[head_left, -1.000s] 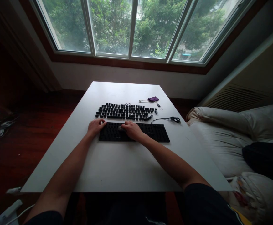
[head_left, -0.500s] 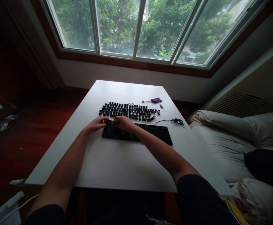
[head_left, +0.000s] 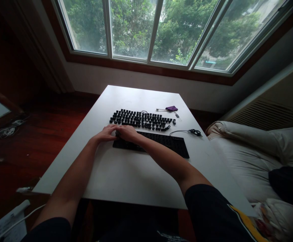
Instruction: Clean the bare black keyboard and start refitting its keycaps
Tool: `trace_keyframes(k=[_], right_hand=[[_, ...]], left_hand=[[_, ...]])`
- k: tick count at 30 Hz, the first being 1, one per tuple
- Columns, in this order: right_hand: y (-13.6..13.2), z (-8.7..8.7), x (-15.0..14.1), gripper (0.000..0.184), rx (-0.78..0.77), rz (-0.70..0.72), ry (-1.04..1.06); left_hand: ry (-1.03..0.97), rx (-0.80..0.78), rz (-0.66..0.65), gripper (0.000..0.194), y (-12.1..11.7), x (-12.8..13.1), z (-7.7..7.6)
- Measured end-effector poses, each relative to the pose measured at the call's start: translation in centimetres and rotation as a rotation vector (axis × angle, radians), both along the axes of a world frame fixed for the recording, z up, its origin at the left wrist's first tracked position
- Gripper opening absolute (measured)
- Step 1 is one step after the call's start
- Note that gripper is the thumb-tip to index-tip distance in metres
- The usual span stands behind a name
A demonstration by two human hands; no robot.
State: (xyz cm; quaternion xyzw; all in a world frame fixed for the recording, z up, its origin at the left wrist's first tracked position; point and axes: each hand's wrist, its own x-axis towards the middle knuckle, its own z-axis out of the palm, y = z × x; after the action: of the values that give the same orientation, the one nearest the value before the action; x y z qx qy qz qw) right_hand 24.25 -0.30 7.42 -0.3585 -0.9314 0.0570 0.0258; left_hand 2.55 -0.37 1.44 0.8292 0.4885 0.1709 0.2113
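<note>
A black keyboard base [head_left: 176, 144], its keycaps off, lies across the white table [head_left: 126, 178]. My right hand [head_left: 127, 132] is over the base's left end, its fingers closed round a small dark object [head_left: 117, 133] that is mostly hidden. At the base's upper left corner rests my left hand [head_left: 106, 133], fingers stretched out and meeting the right hand's fingertips. Beyond the base, loose black keycaps [head_left: 136, 117] stand in rows.
A purple pouch [head_left: 171, 108] lies near the table's far right edge. The black coiled cable [head_left: 194, 132] lies right of the keyboard. A pale sofa [head_left: 239, 154] stands right of the table, and a window [head_left: 133, 30] is behind it.
My right hand has moved left along the keyboard base with the dark object, up against my left hand. The whole view has shifted slightly.
</note>
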Motion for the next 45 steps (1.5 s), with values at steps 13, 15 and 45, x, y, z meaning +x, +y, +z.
trace_keyframes(k=[13, 15, 45], right_hand=[[-0.1, 1.0, 3.7, 0.031, 0.008, -0.006, -0.129], [-0.5, 1.0, 3.3, 0.029, 0.023, -0.009, -0.120], [1.7, 2.5, 7.8, 0.036, -0.093, -0.003, -0.287]], left_hand=[[0.038, 0.013, 0.004, 0.067, 0.0, 0.2, 0.0], [0.040, 0.008, 0.007, 0.068, 0.1, 0.3, -0.1], [-0.018, 0.009, -0.011, 0.066, 0.3, -0.1, -0.3]])
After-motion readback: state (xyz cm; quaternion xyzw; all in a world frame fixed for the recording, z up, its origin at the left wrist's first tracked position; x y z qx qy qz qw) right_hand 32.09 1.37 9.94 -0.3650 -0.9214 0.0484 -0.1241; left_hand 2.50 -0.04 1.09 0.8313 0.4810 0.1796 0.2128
